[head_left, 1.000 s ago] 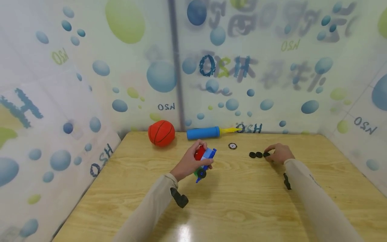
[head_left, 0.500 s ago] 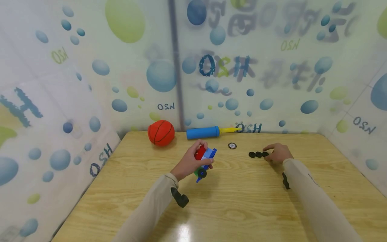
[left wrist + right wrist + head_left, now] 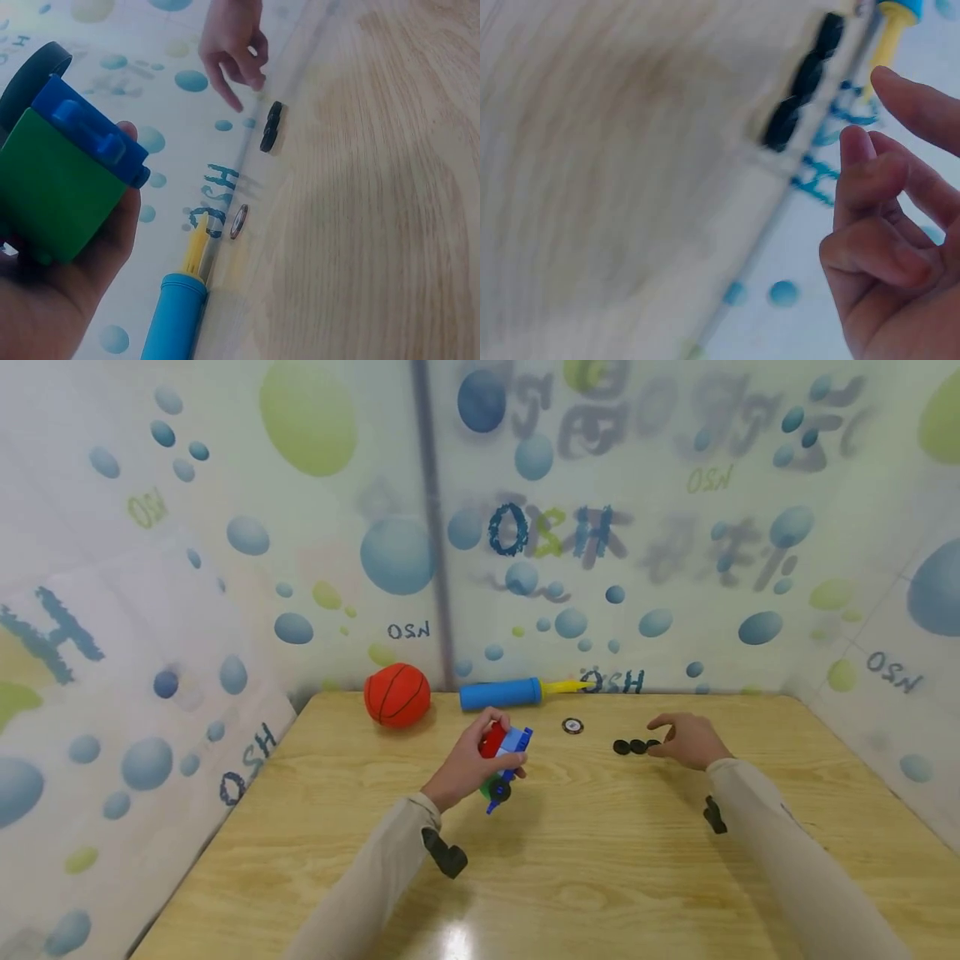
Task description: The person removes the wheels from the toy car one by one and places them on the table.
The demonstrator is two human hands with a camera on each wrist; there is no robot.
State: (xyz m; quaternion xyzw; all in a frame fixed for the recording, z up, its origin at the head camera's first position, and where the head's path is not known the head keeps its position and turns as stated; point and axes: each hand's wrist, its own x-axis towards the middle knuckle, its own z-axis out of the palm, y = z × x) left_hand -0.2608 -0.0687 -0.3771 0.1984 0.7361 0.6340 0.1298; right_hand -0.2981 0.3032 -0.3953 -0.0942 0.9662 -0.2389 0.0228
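My left hand (image 3: 461,770) grips a toy vehicle of building blocks (image 3: 513,742), held above the wooden table. Red, light blue, dark blue and green parts show on it, with a black wheel (image 3: 499,790) at its lower end. In the left wrist view its green block (image 3: 60,184) faces the camera. Three black round discs (image 3: 637,747) lie in a row toward the back right of the table. Right beside that row is my right hand (image 3: 692,742). In the right wrist view its fingers (image 3: 911,105) are loosely bent, hold nothing, and stand apart from the discs.
A red toy basketball (image 3: 397,695) sits at the table's back left. Near the back wall lies a blue hand pump (image 3: 501,694) with a yellow nozzle. A round chip (image 3: 573,726) lies between pump and discs. Patterned walls (image 3: 337,568) border the wooden table (image 3: 570,868).
My right hand has let go of the end disc in the row and drawn slightly back from it. The left hand keeps its hold on the toy vehicle. The head view tilts a little.
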